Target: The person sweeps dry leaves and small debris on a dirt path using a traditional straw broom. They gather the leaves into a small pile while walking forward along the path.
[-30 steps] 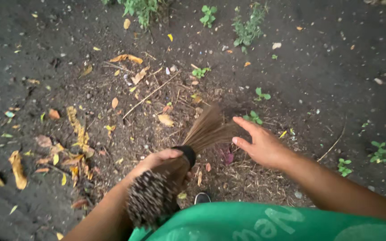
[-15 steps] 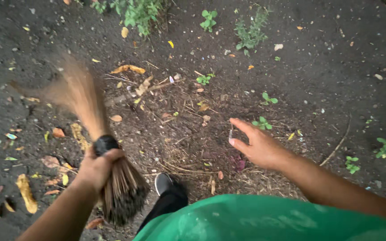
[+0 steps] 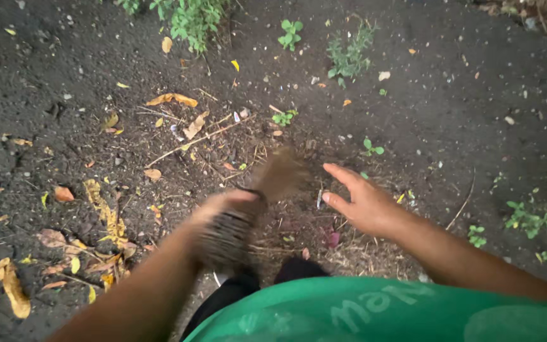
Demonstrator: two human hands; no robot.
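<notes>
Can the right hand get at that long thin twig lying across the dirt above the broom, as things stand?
Probably yes. The right hand is open and holds nothing, and bare soil lies between it and the twig. The blurred broom in the left hand sits beside that path and might cross it.

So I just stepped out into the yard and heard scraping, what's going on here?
A person in a green shirt is bent over dark soil, gripping a short bundled stick broom in the left hand. The broom is blurred with motion, its bristles over a heap of twigs and dry debris. The right hand is open and empty, fingers spread beside the bristles. Yellow fallen leaves lie to the left.
</notes>
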